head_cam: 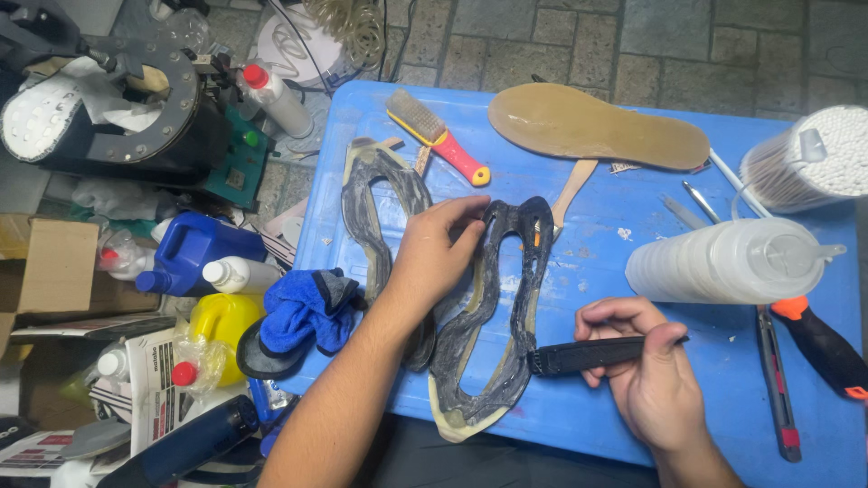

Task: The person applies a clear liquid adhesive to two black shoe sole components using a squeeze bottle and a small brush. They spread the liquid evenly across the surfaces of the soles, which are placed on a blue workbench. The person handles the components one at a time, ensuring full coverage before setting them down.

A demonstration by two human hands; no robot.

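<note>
While stone paving shows behind, blue table holds 2 soles.

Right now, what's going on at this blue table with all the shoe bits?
A person is working on shoe soles at a blue table. Their left hand presses down on a dark, glue-blackened sole piece with a cut-out middle, while a second similar piece lies beside it. Their right hand holds a black flat tool, its end against the sole's edge. A tan insole, a red-handled wire brush and a blue cloth lie nearby.
</note>
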